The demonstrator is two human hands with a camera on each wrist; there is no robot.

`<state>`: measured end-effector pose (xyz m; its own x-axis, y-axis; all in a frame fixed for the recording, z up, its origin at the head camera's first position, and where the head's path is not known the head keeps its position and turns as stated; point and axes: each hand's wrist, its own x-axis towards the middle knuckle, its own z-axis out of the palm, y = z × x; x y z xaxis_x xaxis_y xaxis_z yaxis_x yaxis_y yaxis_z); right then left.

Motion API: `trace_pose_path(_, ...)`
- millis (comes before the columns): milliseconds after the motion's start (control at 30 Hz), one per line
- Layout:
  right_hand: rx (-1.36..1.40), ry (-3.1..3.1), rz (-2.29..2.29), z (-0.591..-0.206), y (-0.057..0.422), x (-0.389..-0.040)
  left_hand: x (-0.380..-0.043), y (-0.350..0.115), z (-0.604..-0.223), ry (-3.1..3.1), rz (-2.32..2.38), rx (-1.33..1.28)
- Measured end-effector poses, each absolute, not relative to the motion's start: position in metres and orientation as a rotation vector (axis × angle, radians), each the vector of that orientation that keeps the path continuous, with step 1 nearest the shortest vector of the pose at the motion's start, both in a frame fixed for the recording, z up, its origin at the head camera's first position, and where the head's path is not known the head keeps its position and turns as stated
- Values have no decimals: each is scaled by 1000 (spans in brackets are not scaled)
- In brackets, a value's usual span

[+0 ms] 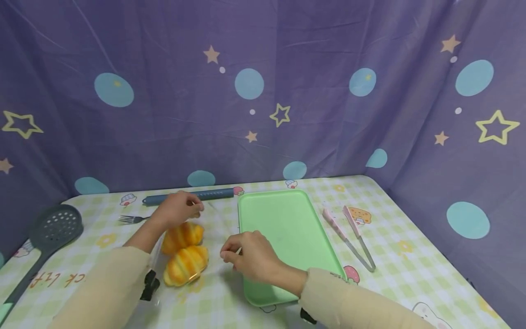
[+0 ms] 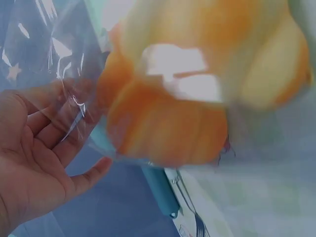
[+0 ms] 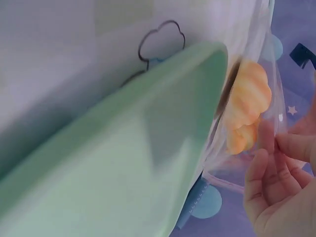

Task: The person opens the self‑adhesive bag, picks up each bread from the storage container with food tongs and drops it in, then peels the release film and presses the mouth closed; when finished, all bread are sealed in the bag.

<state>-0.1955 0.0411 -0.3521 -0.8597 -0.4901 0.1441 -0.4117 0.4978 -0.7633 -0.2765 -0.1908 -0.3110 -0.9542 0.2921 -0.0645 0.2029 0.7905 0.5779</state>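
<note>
Two croissant-shaped breads (image 1: 186,265) lie side by side in a clear plastic bag (image 2: 64,49). My left hand (image 1: 177,211) is just beyond the breads, and its thumb and forefinger pinch the bag, seen through shiny film in the left wrist view. To the right of the breads, my right hand (image 1: 255,256) hangs over the left edge of a green tray (image 1: 283,224). Its thumb and index finger pinch the bag's rim, as the right wrist view shows. The film's exact outline is hard to make out from the head.
Behind the left hand lie a dark blue rolling pin (image 1: 213,194) and a fork (image 1: 132,219). A grey slotted turner (image 1: 57,228) rests at the far left. Pink-tipped tongs (image 1: 351,237) lie right of the tray. A purple curtain (image 1: 263,151) hangs behind the table.
</note>
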Motion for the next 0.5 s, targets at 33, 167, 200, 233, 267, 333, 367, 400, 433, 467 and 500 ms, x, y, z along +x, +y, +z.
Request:
trace_pose_path(33, -797, 2654, -1301, -351, 42, -196, -276, -194, -309, 2827, 908, 392)
trace_pose_path(167, -821, 2741, -1272, -347, 44, -200, -276, -206, -306, 2835, 986, 367)
trace_pose_path(200, -819, 2762, -1261, -345, 45, -200, -276, -209, -305, 2839, 1011, 355)
trace_pose_path(233, -821, 2775, -1254, -344, 46, -202, -275, -212, -304, 2843, 1027, 343)
trace_pose_path(267, -819, 2783, -1254, -343, 47, -203, -275, -214, -304, 2847, 1044, 333)
trace_pose_path(333, -809, 2781, -1268, -341, 48, -204, -275, -219, -303, 2852, 1089, 312)
trace_pose_path(367, -804, 2782, -1274, -340, 49, -205, -275, -221, -302, 2861, 1103, 302)
trace_pose_path(400, -803, 2787, -1280, -338, 50, -206, -274, -222, -301, 2869, 1114, 297)
trace_pose_path(433, -812, 2794, -1290, -338, 51, -207, -273, -223, -301, 2877, 1127, 291)
trace_pose_path(467, -817, 2804, -1298, -336, 52, -208, -272, -224, -300, 2887, 1139, 290)
trace_pose_path(500, -823, 2813, -1306, -335, 53, -209, -272, -224, -299, 2898, 1153, 286)
